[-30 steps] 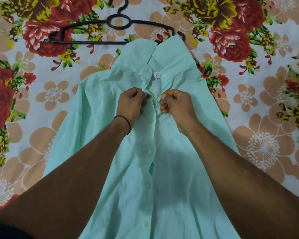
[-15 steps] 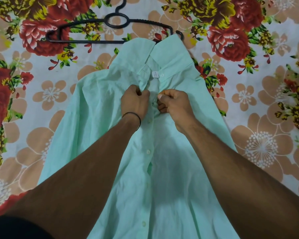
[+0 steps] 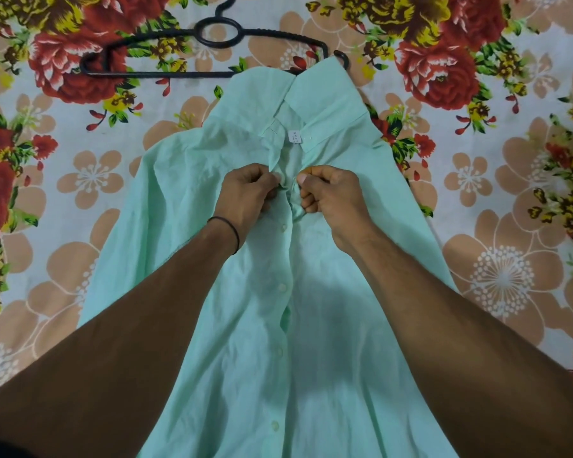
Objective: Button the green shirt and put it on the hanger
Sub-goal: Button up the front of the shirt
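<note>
On the flowery sheet [image 3: 96, 176] the shirt [image 3: 311, 325] lies flat, front up, with its collar [image 3: 325, 104] lying over one end of the black hanger [image 3: 166, 73]. The left hand [image 3: 248, 193] pinches one front edge, right by a white button [image 3: 281, 176]. The right hand [image 3: 331, 196] pinches the other edge, close beside it. The buttons lower down look done, so this one near the top seems to be the one to do now. To do it well, keep both edges snug and level. Tip the button on its side, poke it through its own hole, not the next one, then tug gently to check.
</note>
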